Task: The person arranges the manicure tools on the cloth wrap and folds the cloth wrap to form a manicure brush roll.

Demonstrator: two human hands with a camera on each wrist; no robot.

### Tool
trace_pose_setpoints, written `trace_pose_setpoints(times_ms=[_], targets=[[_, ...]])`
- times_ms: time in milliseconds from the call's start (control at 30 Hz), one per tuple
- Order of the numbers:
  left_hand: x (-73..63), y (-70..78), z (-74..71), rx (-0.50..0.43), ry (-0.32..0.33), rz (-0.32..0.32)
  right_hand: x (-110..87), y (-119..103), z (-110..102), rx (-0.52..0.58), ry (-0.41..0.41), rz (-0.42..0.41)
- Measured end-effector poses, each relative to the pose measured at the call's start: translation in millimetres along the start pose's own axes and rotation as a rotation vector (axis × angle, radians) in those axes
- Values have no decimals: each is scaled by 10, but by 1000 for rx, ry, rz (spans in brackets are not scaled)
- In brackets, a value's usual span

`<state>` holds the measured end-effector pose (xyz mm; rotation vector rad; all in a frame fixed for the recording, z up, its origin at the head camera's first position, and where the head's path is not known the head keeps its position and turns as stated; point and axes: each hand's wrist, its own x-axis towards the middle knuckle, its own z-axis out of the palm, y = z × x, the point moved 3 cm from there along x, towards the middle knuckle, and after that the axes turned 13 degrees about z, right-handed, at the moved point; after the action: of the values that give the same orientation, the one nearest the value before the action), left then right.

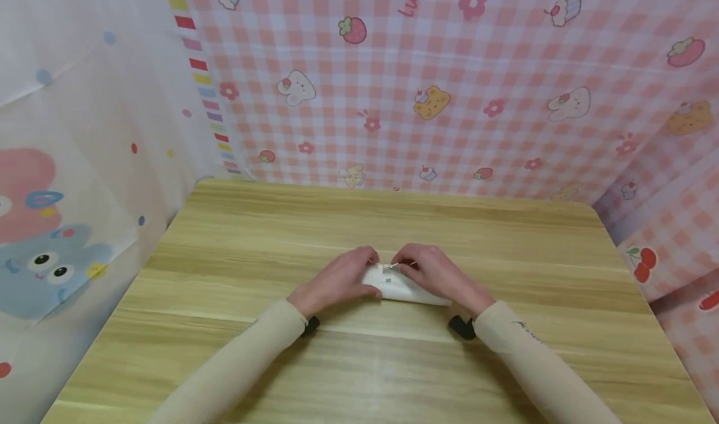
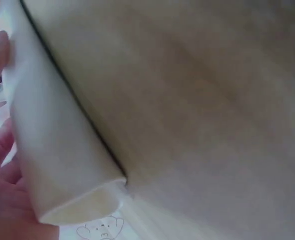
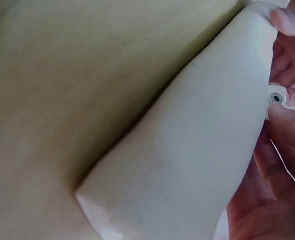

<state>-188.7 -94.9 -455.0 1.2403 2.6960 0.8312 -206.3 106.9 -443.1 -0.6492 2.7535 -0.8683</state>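
Note:
A slim white pouch (image 1: 404,286) with a small dark mark on its front lies near the middle of the table. My left hand (image 1: 342,277) holds its left part, thumb on the near side and fingers along the far edge. At the upper edge, my right hand (image 1: 435,274) pinches a small tab with fingertips and thumb. The right wrist view shows a metal snap button (image 3: 276,98) on that white tab, beside the thumb. Smooth pouch sides fill much of both wrist views, and the left wrist view shows an open, hollow-looking end (image 2: 82,206).
The wood-grain table (image 1: 224,236) runs to a pink checked cloth (image 1: 382,99) at the back. A white printed cloth (image 1: 84,130) hangs on the left. More checked cloth hangs on the right. Dark wrist pieces (image 1: 462,328) sit below both cuffs.

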Motion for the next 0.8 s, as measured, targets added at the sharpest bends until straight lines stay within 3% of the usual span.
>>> trace_pose_setpoints(times_ms=[67,333,533,800], targets=[[-7,4,-3,4,20,-7,-7,5,-2,8,0,11],[2,-7,0,61,6,67,-33,11,5,38,10,3],[13,-19,-16,27,79,80,-31,2,-5,57,32,-31],[15,-7,-11,31,159,80,-52,13,9,66,12,-2]])
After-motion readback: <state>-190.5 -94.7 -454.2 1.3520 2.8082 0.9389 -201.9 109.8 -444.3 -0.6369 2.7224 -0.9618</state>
